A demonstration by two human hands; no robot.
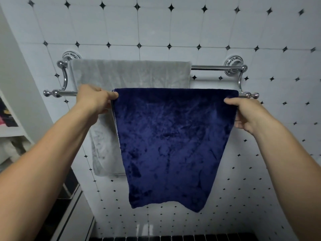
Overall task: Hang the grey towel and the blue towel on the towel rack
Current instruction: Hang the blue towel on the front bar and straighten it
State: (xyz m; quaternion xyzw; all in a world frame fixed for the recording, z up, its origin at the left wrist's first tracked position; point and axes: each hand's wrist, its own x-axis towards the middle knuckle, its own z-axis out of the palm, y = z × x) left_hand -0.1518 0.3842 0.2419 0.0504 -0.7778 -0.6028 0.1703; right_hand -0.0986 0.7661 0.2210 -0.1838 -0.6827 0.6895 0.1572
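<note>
A chrome two-bar towel rack (215, 67) is fixed to the tiled wall. The grey towel (132, 73) hangs over its rear bar, on the left side. The dark blue towel (172, 140) is draped over the front bar and hangs down in front of the grey one. My left hand (94, 100) pinches the blue towel's upper left corner at the front bar. My right hand (246, 113) grips its upper right edge, just below the bar.
White wall tiles with small black diamonds (173, 25) run behind the rack. A white shelf unit (12, 131) with cloths stands at the left edge. A dark tiled strip (173, 238) runs along the bottom.
</note>
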